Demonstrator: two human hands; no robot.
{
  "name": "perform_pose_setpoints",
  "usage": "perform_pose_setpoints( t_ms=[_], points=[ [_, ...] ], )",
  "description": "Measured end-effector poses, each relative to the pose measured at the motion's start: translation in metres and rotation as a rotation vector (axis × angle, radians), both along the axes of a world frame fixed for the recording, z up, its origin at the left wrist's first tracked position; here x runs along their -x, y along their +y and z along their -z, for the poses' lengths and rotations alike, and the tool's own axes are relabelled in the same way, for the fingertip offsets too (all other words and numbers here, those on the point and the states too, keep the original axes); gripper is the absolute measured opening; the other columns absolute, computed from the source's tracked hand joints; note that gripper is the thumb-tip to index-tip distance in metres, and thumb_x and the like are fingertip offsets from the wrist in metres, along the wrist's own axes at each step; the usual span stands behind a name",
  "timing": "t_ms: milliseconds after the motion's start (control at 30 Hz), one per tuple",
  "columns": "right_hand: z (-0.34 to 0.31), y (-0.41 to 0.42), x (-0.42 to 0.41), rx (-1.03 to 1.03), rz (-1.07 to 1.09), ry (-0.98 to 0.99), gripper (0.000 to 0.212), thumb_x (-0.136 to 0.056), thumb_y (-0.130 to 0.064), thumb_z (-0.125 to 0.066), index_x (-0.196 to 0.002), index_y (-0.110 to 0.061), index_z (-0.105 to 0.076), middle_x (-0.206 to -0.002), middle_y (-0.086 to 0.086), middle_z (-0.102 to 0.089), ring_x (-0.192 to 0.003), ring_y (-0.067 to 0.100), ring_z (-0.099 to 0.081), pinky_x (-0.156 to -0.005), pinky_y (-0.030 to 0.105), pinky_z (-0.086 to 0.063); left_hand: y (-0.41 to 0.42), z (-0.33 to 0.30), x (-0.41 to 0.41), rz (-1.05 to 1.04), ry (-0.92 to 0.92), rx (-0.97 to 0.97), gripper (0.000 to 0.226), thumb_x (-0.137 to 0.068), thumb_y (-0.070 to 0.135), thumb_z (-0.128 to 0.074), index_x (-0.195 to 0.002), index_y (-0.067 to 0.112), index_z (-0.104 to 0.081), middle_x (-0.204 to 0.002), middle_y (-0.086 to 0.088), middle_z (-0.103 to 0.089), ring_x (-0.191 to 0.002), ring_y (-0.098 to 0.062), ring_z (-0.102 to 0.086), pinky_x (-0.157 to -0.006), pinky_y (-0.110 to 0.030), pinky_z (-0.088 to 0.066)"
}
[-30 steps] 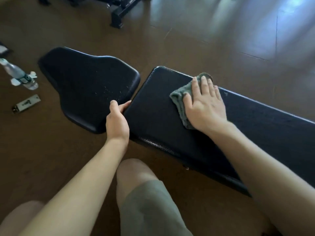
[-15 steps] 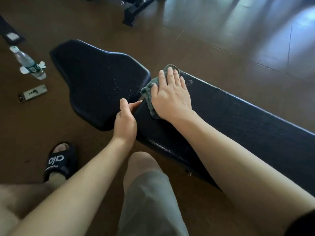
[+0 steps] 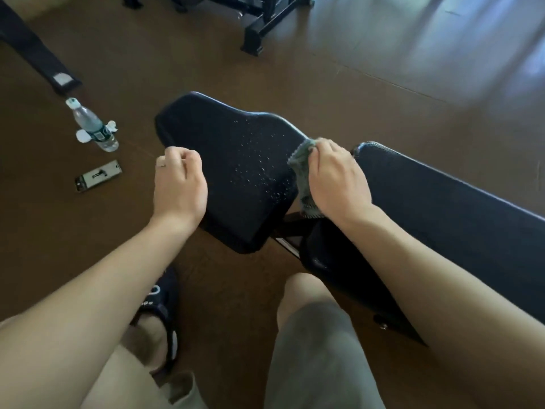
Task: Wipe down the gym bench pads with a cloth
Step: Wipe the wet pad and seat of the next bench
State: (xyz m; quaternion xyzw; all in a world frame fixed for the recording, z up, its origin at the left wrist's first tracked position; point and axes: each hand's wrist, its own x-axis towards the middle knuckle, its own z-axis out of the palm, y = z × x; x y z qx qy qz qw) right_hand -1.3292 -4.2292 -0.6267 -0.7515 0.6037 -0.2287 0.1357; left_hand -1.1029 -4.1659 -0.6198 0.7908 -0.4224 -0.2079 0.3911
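Cloth [image 3: 300, 169] in right fingers' [image 3: 321, 153] pinch by seat pad [image 3: 236, 172]; left fingers [image 3: 180, 156] curled; bottle [image 3: 91, 125] beyond.

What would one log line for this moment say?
right hand: grips cloth at seat pad edge | left hand: curled, empty | seat pad: droplets showing

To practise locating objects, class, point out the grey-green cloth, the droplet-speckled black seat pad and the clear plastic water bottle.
grey-green cloth [image 3: 299, 166], head view: its exposed bunched middle.
droplet-speckled black seat pad [image 3: 236, 149], head view: its wet top surface.
clear plastic water bottle [image 3: 88, 119], head view: body above the label.
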Motion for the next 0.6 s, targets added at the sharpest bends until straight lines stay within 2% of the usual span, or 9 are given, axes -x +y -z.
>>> perform_pose_setpoints(
  t_ms=[67,133,167,200,267,300,433,533,600],
  points=[
    [-0.006,-0.017,-0.032,-0.062,0.077,-0.228,0.036,-0.11,-0.026,-0.029,-0.114,-0.012,-0.062,-0.115,0.002,-0.065,-0.105,0.021,-0.057,-0.09,0.032,-0.04,-0.017,0.001,-0.009,-0.089,0.098,-0.071,0.034,-0.107,0.037,-0.033,-0.125,0.014,-0.049,-0.137,-0.009,-0.042,-0.113,-0.022,-0.043,-0.089,-0.033,-0.031],
    [-0.002,-0.023,-0.073,-0.095,0.054,-0.347,0.043,-0.108,-0.029,-0.026,-0.126,-0.012,-0.062,-0.128,0.004,-0.064,-0.12,0.019,-0.056,-0.105,0.033,-0.039,-0.03,0.004,-0.015,-0.147,0.205,-0.066,0.039,-0.107,0.038,-0.032,-0.138,0.017,-0.041,-0.147,-0.01,-0.033,-0.123,-0.027,-0.043,-0.091,-0.036,-0.031],
    [0.007,-0.021,-0.095,-0.121,0.004,-0.317,0.048,-0.108,-0.029,-0.024,-0.138,-0.012,-0.056,-0.144,0.008,-0.056,-0.135,0.021,-0.048,-0.116,0.034,-0.032,-0.034,0.007,-0.018,-0.158,0.231,-0.047,0.04,-0.107,0.038,-0.031,-0.142,0.019,-0.037,-0.149,-0.011,-0.03,-0.126,-0.028,-0.042,-0.092,-0.037,-0.031],
    [0.018,-0.015,-0.115,-0.159,-0.034,-0.242,0.051,-0.109,-0.03,-0.022,-0.151,-0.012,-0.044,-0.159,0.009,-0.04,-0.149,0.022,-0.032,-0.124,0.035,-0.02,-0.038,0.009,-0.022,-0.166,0.251,-0.033,0.041,-0.108,0.038,-0.03,-0.145,0.02,-0.034,-0.151,-0.011,-0.028,-0.128,-0.029,-0.042,-0.093,-0.037,-0.031],
    [0.038,-0.004,-0.144,-0.181,-0.02,-0.09,0.056,-0.11,-0.036,-0.018,-0.162,-0.016,-0.019,-0.171,0.006,-0.009,-0.158,0.021,-0.003,-0.128,0.038,-0.002,-0.045,0.013,-0.032,-0.177,0.291,-0.026,0.046,-0.108,0.038,-0.028,-0.151,0.023,-0.028,-0.155,-0.012,-0.025,-0.131,-0.029,-0.04,-0.096,-0.037,-0.031],
    [0.042,-0.003,-0.151,-0.169,0.008,-0.063,0.057,-0.109,-0.038,-0.017,-0.163,-0.018,-0.014,-0.171,0.004,-0.003,-0.158,0.021,0.002,-0.128,0.038,0.001,-0.049,0.015,-0.037,-0.179,0.321,-0.026,0.048,-0.108,0.039,-0.027,-0.155,0.025,-0.025,-0.158,-0.012,-0.024,-0.133,-0.028,-0.04,-0.098,-0.036,-0.031],
    [0.044,-0.043,-0.156,-0.093,-0.004,-0.029,0.058,-0.108,-0.039,-0.019,-0.163,-0.02,-0.014,-0.171,0.003,-0.005,-0.157,0.018,0.001,-0.127,0.037,0.002,-0.065,0.015,-0.042,-0.2,0.444,-0.002,0.055,-0.109,0.042,-0.026,-0.16,0.027,-0.014,-0.163,-0.01,-0.023,-0.122,-0.022,-0.042,-0.097,-0.035,-0.033],
    [0.036,-0.087,-0.155,-0.172,0.059,-0.043,0.058,-0.109,-0.039,-0.019,-0.163,-0.021,-0.014,-0.171,0.003,-0.006,-0.157,0.017,0.001,-0.127,0.036,0.003,-0.072,0.015,-0.035,-0.218,0.471,-0.007,0.059,-0.109,0.044,-0.027,-0.162,0.028,-0.007,-0.166,-0.01,-0.014,-0.134,-0.025,-0.04,-0.096,-0.036,-0.03],
    [0.034,-0.085,-0.159,-0.188,0.091,-0.074,0.057,-0.109,-0.038,-0.018,-0.163,-0.02,-0.015,-0.171,0.004,-0.006,-0.157,0.018,0.001,-0.127,0.036,0.003,-0.074,0.018,-0.034,-0.232,0.489,0.004,0.06,-0.108,0.045,-0.028,-0.162,0.029,-0.007,-0.166,-0.01,-0.014,-0.139,-0.026,-0.037,-0.099,-0.036,-0.03]
  ],
)
